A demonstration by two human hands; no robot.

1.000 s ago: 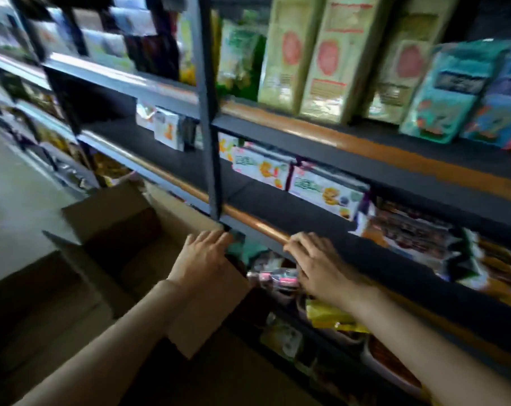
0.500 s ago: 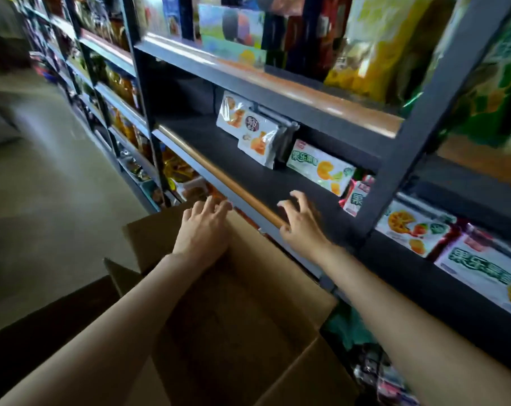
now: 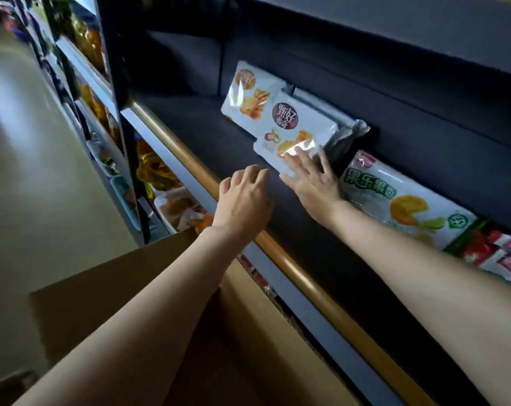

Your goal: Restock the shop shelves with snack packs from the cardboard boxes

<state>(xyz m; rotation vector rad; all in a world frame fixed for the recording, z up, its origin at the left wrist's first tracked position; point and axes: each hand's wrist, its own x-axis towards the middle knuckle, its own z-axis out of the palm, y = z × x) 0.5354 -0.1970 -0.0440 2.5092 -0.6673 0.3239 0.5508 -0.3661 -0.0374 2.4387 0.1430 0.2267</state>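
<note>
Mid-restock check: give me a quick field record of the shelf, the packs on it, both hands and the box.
shelf: dark shelf with a wooden front rail, mostly bare at the front
packs: two white snack packs, rear one and front one, leaning at the back; green-lettered pack to their right
right hand: fingers straight, touching the front white pack's lower edge
left hand: loosely curled above the shelf, holding nothing
cardboard box: below the arms, contents not visible
</note>
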